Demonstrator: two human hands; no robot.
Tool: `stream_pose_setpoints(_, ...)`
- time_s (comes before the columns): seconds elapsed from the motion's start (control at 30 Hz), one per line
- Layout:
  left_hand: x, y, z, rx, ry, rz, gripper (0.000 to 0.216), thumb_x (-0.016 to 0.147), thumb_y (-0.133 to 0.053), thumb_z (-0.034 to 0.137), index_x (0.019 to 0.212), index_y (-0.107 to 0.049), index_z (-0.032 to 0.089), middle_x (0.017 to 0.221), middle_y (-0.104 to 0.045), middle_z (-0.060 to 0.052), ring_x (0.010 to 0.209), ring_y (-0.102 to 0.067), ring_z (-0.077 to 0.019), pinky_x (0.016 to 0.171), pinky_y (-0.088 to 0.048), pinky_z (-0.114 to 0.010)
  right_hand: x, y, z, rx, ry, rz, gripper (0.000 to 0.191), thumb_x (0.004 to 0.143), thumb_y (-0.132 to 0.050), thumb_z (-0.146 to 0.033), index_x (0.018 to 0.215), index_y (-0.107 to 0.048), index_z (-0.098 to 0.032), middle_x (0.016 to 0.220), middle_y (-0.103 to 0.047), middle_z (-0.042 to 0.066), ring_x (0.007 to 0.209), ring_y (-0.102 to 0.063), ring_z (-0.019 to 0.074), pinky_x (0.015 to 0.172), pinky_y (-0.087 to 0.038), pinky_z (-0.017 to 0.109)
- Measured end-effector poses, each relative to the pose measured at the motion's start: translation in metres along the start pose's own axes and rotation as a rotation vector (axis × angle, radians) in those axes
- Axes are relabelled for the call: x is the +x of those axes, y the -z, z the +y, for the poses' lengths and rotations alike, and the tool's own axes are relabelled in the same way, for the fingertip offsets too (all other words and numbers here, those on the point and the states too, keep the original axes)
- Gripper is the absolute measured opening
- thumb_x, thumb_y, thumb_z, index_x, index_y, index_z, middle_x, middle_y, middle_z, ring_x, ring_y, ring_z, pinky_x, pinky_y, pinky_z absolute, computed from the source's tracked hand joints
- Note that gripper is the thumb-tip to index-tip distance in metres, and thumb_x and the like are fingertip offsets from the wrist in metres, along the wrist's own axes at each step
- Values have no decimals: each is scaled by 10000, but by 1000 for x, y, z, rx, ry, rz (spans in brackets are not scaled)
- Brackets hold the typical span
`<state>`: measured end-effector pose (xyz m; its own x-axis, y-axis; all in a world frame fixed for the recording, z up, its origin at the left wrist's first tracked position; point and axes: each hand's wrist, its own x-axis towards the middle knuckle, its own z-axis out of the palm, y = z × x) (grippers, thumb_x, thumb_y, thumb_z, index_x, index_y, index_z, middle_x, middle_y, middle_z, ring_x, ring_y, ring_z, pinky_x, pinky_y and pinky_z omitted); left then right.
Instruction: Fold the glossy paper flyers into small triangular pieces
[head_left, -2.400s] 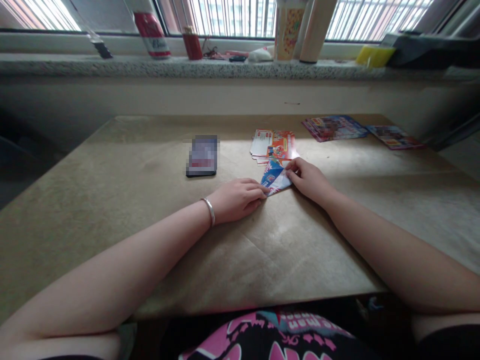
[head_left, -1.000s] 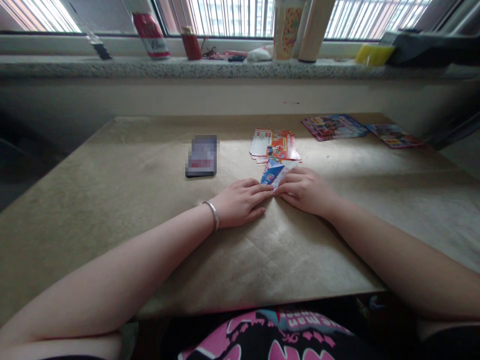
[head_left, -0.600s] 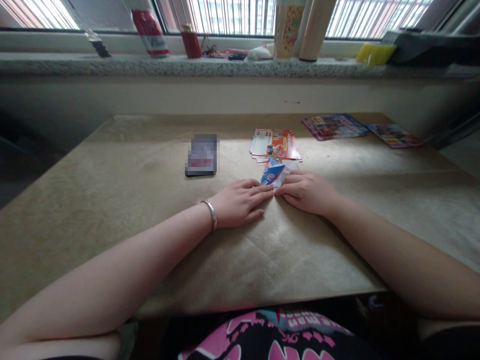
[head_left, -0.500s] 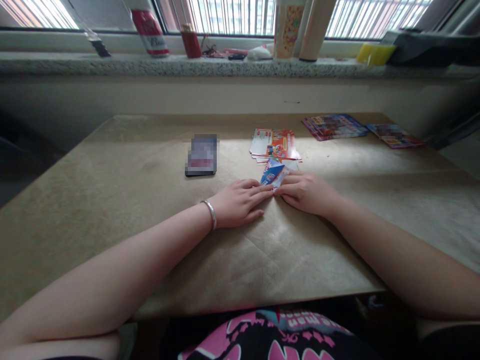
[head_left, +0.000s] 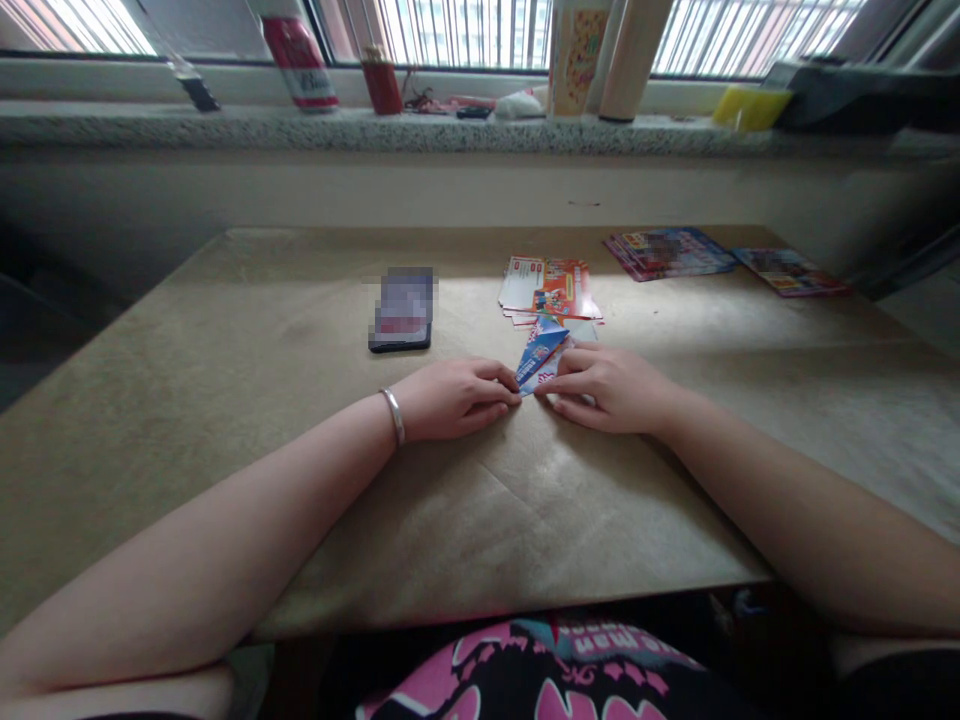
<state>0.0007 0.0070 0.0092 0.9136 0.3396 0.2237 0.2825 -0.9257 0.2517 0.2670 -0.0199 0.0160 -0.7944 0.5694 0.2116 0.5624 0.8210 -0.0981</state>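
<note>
A folded piece of printed paper (head_left: 543, 350), blue and white with small red marks, lies on the table between my hands. My left hand (head_left: 466, 398), below a silver bangle, pinches the paper's near left corner between thumb and fingers. From the right, my right hand (head_left: 611, 388) rests on the paper with its fingertips pressing the near right edge. Its fingers are bent and cover part of the sheet. Just beyond the paper is a stack of orange and white printed cards (head_left: 551, 287), partly overlapped by the folded piece.
A phone-like dark slab (head_left: 403, 310), blurred on top, lies left of the cards. Colourful leaflets (head_left: 671, 252) and another leaflet pile (head_left: 791, 272) sit at the far right. On the granite windowsill (head_left: 450, 130) stand a red can (head_left: 300, 60), a red jar (head_left: 382, 85) and a yellow object (head_left: 750, 107).
My left hand has drawn back leftward from lying flat across the paper to pinching its near left corner. More of the folded blue paper shows. My right hand has barely shifted.
</note>
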Motion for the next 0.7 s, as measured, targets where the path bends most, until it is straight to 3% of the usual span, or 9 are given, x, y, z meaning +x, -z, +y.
stream_pose_setpoints(0.37,-1,-2,-3,-33,-7,47,244,919,-501,234,1030,-717,204,1101,-691,-75,1003,-662,-168,905,-526,-281,5,4,-17,-63,-8,-61,406,918,-475,-429,1271,-624,-296,926,-600,90,917,-494,234,770,-407,350)
stream_pose_setpoints(0.7,-1,-1,-3,-31,-8,46,265,925,-488,246,1041,-723,207,1110,-699,-68,1023,-665,-175,916,-531,-291,4,4,-10,-35,-126,-49,318,881,-503,-250,1109,-722,-279,944,-655,77,935,-558,219,788,-448,332)
